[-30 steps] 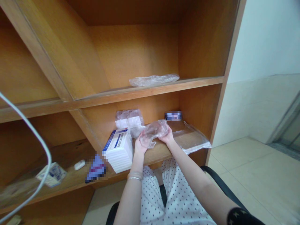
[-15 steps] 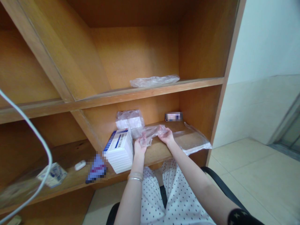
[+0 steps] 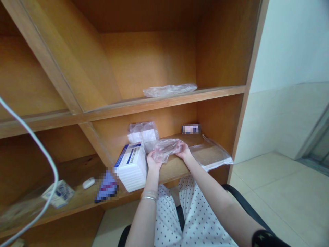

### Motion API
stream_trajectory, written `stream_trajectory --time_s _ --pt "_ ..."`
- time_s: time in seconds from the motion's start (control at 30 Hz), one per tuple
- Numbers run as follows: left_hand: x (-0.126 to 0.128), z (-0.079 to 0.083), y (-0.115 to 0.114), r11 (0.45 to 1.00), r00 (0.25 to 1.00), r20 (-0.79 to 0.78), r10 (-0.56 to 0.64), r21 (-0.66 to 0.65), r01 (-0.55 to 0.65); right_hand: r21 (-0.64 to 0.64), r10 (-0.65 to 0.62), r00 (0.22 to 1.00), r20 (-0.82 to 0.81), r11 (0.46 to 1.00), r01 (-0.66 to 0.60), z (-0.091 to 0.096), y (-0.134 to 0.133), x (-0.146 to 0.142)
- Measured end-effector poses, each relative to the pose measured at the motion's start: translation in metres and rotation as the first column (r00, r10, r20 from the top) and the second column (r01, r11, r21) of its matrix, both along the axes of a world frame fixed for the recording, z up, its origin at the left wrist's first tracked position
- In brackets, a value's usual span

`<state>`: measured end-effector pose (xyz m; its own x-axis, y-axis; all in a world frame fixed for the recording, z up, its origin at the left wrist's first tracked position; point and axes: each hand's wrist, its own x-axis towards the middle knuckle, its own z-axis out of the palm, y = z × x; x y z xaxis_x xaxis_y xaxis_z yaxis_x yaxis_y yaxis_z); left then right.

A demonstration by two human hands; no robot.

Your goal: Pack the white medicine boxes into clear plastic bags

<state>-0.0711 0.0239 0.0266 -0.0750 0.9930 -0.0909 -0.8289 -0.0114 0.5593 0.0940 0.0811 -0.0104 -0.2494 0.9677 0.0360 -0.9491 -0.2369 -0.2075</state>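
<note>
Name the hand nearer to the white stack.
Left. The left hand is just right of the white stack; the right hand is farther right, across the clear plastic both hold.

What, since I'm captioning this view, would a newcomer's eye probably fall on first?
Probably the crumpled plastic, clear and shiny, held between the left hand and the right hand over the lower shelf. Beside the left hand, the white stack with blue print on top also stands out. Above, a second clear sheet lies along the upper shelf.
</note>
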Motion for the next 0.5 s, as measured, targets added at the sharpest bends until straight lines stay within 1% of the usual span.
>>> stream_trajectory --time_s 0.1,0.2,0.3,0.33,0.4,0.43,0.5 --pt "0.007 0.005 0.001 1.000 0.999 0.046 0.019 -0.007 -0.018 0.007 0.038 0.999 0.008 0.999 -0.038 0.003 0.002 -0.003" --pt "0.018 0.019 -0.004 1.000 1.000 0.023 -0.001 -0.024 0.001 0.017 0.066 0.997 0.030 0.998 -0.067 0.005 0.004 -0.003" --pt "0.028 0.046 -0.019 0.998 0.997 -0.045 -0.064 0.025 0.065 0.036 0.077 0.995 0.064 0.996 -0.079 0.009 0.002 0.002" --pt "0.030 0.056 -0.026 0.993 0.992 -0.103 -0.079 0.084 0.088 0.046 0.078 0.994 0.077 0.996 -0.081 0.012 0.000 0.005" --pt "0.032 0.078 -0.044 0.969 0.974 -0.209 -0.083 0.211 0.128 0.074 0.071 0.993 0.098 0.994 -0.079 0.019 -0.003 0.011" --pt "0.033 0.087 -0.054 0.956 0.963 -0.253 -0.093 0.248 0.158 0.092 0.063 0.993 0.105 0.993 -0.072 0.024 -0.005 0.016" --pt "0.034 0.104 -0.074 0.935 0.932 -0.337 -0.131 0.271 0.230 0.128 0.034 0.993 0.113 0.991 -0.048 0.036 -0.011 0.027"
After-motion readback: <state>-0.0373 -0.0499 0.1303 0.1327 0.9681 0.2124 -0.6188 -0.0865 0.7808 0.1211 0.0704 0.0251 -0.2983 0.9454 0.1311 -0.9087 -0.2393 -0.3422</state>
